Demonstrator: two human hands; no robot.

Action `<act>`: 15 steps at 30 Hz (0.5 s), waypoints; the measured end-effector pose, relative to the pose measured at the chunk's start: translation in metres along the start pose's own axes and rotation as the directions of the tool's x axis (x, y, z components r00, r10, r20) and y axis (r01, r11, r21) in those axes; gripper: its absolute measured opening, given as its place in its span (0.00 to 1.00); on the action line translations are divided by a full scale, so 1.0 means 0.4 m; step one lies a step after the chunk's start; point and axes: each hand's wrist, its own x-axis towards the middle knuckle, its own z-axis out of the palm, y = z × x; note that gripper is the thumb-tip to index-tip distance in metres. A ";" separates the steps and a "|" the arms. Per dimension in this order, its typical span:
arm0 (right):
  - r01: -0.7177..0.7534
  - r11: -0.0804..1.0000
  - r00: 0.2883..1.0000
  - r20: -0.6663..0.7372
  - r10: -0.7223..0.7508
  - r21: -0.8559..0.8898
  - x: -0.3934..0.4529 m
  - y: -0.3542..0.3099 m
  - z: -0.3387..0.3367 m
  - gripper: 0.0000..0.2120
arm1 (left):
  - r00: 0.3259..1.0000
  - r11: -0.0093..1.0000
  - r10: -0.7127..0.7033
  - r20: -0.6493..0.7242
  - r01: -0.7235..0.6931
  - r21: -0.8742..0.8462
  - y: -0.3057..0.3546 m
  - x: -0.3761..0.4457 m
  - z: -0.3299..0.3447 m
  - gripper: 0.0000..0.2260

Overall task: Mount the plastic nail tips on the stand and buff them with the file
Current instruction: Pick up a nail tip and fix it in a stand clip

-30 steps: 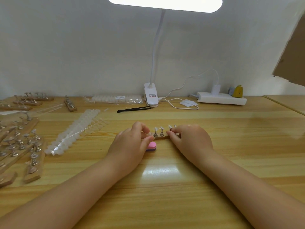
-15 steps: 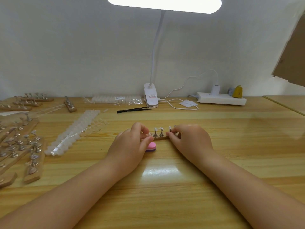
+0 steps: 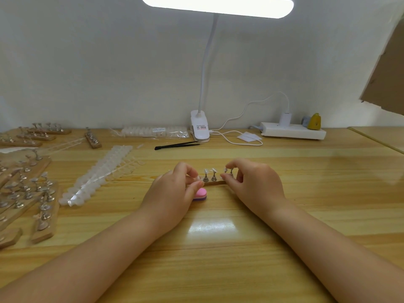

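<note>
The wooden nail stand (image 3: 213, 182) sits mid-tabletop (image 3: 306, 193) between both hands, two pegs already capped with nail tips (image 3: 206, 171). Since a second ago the right hand (image 3: 253, 184) has lifted its pinch slightly on the right-end peg, fingers closed around a tip there, seemingly seating it. The left hand (image 3: 175, 189) stays curled at the stand's left end; whether it grips anything I cannot tell. The pink buffing file (image 3: 201, 194) lies untouched beside it, so buffing is probably still ahead.

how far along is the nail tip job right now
Early on. Two pegs in the middle of the wooden stand already carry nail tips. The right hand is pinching at a peg at the right end, while the left hand works at the left end. Buffing remains: the pink file lies on the table, partly under the left hand.
</note>
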 end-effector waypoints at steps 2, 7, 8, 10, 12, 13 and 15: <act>-0.001 1.000 1.000 -0.020 0.001 0.010 0.000 0.001 0.001 0.10 | 1.000 1.000 0.003 -0.004 -0.003 0.001 0.000 0.000 0.000 0.05; -0.041 0.999 0.999 0.015 0.042 -0.034 0.003 0.002 0.005 0.11 | 1.000 1.000 0.011 -0.003 -0.011 0.005 -0.001 0.001 0.000 0.05; -0.053 0.997 0.998 0.034 0.055 -0.053 0.004 0.001 0.006 0.11 | 1.000 1.000 0.012 -0.003 -0.012 0.006 -0.001 0.001 0.000 0.05; -0.069 0.995 0.995 0.060 0.074 -0.076 0.007 -0.001 0.009 0.13 | 1.000 1.000 0.015 -0.004 -0.015 0.007 0.000 0.000 0.000 0.05; -0.084 0.994 0.993 0.082 0.090 -0.074 0.011 -0.002 0.009 0.13 | 1.000 1.000 0.016 -0.006 -0.016 0.008 0.001 0.000 0.000 0.05; -0.088 0.993 0.991 0.099 0.095 -0.074 0.012 -0.002 0.008 0.13 | 1.000 1.000 0.017 -0.006 -0.017 0.009 0.001 -0.001 0.000 0.05; -0.081 0.994 0.988 0.123 0.090 -0.074 0.012 -0.004 0.005 0.12 | 1.000 1.000 0.021 -0.010 -0.020 0.009 0.001 0.000 0.001 0.05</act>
